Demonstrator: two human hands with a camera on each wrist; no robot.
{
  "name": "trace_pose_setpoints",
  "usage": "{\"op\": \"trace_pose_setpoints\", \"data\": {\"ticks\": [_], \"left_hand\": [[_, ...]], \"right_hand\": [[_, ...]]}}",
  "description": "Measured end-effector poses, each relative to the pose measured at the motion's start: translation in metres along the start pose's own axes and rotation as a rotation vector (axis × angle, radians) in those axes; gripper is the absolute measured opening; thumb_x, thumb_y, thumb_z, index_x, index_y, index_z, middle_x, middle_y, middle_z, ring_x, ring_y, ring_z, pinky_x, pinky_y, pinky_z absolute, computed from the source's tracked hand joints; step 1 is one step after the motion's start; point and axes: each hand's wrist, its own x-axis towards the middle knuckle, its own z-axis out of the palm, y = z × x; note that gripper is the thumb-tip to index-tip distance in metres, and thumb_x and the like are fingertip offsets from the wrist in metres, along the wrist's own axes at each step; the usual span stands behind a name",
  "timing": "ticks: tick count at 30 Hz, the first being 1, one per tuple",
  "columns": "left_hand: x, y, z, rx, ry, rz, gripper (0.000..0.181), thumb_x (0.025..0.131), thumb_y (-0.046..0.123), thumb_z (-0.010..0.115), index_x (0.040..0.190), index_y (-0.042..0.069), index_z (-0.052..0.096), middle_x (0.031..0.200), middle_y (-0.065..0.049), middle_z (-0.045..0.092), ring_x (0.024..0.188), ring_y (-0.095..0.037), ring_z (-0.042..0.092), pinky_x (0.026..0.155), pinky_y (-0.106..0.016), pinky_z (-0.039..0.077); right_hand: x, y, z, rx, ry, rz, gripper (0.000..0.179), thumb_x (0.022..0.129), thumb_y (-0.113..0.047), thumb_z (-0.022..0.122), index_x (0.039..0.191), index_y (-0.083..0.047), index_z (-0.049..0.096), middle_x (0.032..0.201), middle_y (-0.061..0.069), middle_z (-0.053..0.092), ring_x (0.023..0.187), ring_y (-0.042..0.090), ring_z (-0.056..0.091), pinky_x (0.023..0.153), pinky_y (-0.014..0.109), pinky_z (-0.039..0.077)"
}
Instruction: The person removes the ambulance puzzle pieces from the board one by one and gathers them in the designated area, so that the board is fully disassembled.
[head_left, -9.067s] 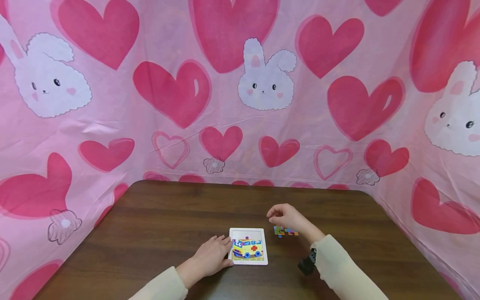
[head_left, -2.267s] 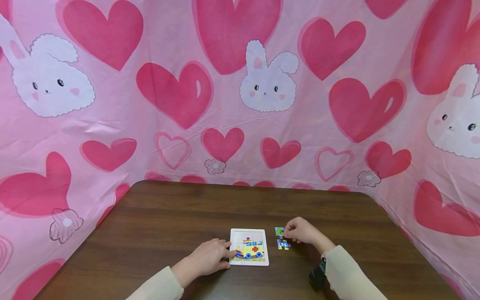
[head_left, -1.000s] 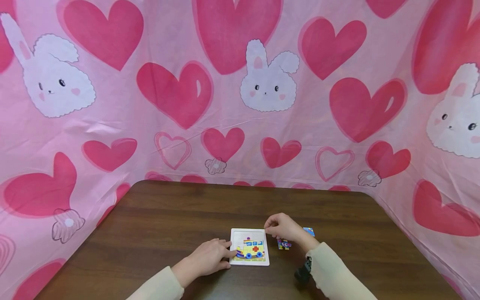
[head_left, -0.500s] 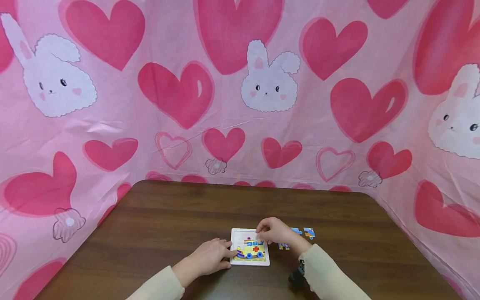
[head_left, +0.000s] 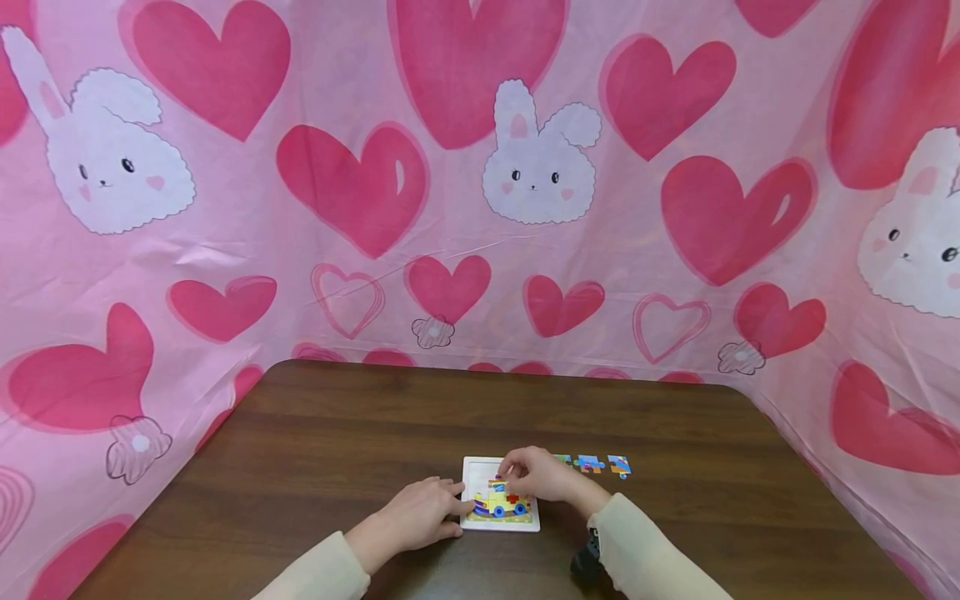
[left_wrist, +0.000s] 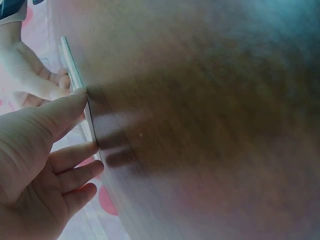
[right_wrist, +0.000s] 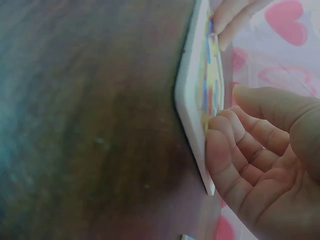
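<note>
A white-rimmed puzzle tray (head_left: 501, 527) lies on the table with a partly assembled yellow ambulance picture (head_left: 487, 504); its upper part is bare white. My left hand (head_left: 416, 515) steadies the tray's left side, one finger reaching over the rim and the thumb by the near corner. Over the right half of the picture hovers my right hand (head_left: 546, 477), fingertips beside the ambulance's roof light. In the right wrist view its thumb (right_wrist: 247, 97) stands apart from the bent fingers, which meet the tray edge. No piece shows between them.
Loose jigsaw pieces lie right of the tray: a blue one (head_left: 590, 463), another blue one (head_left: 618, 465), and a green one (head_left: 562, 458) partly behind my right hand. A dark device (head_left: 587, 560) is strapped at my right wrist. Pink patterned cloth (head_left: 450, 208) surrounds the brown table (head_left: 360, 433).
My right hand has moved left from the loose pieces onto the tray, covering the ambulance's rear windows. Earlier, a purple-blue piece went from the tray to the table. My left hand holds its place.
</note>
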Motion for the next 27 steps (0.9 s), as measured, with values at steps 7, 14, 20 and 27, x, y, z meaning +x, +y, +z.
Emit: {"op": "trace_pose_setpoints", "data": {"ticks": [7,14,20,27], "left_hand": [[-0.0009,0.0004,-0.0001,0.004,0.010,-0.001,0.035,0.080,0.029,0.071,0.114,0.022,0.068,0.119,-0.011,0.060,0.109,-0.023,0.055,0.090,-0.034,0.042],[-0.0004,0.0005,-0.0003,0.007,0.007,0.003,0.036,0.080,0.029,0.070,0.115,0.021,0.068,0.119,-0.011,0.060,0.109,-0.023,0.055,0.092,-0.034,0.041],[-0.0002,0.0008,-0.0007,0.004,0.003,0.001,0.036,0.080,0.029,0.070,0.115,0.021,0.067,0.119,-0.011,0.060,0.110,-0.023,0.055,0.092,-0.034,0.041],[-0.0004,0.0010,-0.0008,0.008,0.001,-0.002,0.036,0.080,0.029,0.070,0.115,0.021,0.067,0.120,-0.011,0.059,0.110,-0.023,0.054,0.092,-0.034,0.041]], "right_hand": [[0.0003,-0.0014,0.0012,-0.007,-0.016,0.028,0.023,0.082,-0.009,0.068,0.104,-0.003,0.066,0.065,-0.001,0.053,0.053,0.013,0.046,0.047,0.023,0.038],[0.0000,-0.0034,0.0003,-0.016,-0.026,0.039,0.027,0.083,-0.010,0.067,0.108,-0.001,0.067,0.061,-0.002,0.050,0.054,0.013,0.045,0.049,0.023,0.036],[0.0003,-0.0031,0.0008,-0.020,-0.026,0.043,0.028,0.083,-0.010,0.067,0.110,0.000,0.067,0.061,-0.002,0.050,0.056,0.014,0.046,0.052,0.024,0.037],[0.0010,-0.0018,0.0018,-0.035,-0.014,0.030,0.024,0.083,-0.010,0.067,0.106,-0.003,0.067,0.064,-0.002,0.052,0.056,0.013,0.046,0.052,0.024,0.038]]}}
